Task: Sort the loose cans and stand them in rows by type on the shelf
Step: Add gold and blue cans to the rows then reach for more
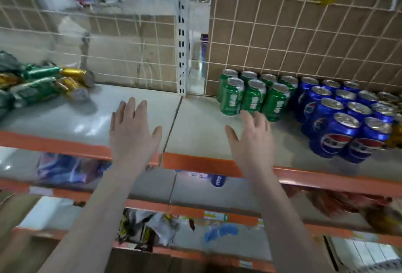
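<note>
Blue cans [339, 133]: round red-white-blue Pepsi emblem on front pair. Green cans [252, 96]: white lettering, too blurred to read. Lower-shelf tags: unreadable

Seven green cans [253, 94] are standing upright right of centre, four behind and three in front. About thirteen blue cans [339, 120] are standing further right, the edge cutting off more. At the left edge, a blurred heap of loose green and gold cans [43, 85] is lying uncountable. Two hands are showing.
</note>
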The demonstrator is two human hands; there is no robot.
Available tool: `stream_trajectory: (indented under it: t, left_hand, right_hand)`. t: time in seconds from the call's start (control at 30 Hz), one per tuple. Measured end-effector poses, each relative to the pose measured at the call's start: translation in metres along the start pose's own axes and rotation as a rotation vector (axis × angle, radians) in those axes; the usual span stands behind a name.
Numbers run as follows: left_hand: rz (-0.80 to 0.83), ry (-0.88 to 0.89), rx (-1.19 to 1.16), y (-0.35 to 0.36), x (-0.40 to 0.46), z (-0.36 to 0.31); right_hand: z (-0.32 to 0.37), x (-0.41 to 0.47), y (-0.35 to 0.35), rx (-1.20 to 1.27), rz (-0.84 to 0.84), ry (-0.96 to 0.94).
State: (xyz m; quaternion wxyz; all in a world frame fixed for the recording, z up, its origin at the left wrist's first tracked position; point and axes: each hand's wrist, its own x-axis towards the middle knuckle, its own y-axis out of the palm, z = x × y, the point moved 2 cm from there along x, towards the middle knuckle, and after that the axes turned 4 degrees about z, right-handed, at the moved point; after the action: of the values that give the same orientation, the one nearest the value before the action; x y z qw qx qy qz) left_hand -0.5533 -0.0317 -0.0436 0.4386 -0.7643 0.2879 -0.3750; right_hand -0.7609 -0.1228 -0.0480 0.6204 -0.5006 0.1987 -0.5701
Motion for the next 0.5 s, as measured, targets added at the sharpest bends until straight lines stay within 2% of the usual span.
stream_trajectory:
  t: [0.13,0.5]
  left_hand:
    - [-0.019,-0.046,0.000,-0.013,0.029,0.061]
    - [-0.079,-0.086,0.098,-0.035,0.139,0.216]
  right_hand:
    - [0.058,0.022,0.038,-0.057,0.086,-0.021]
    - [0.197,0.081,0.152,0.015,0.123,-0.062]
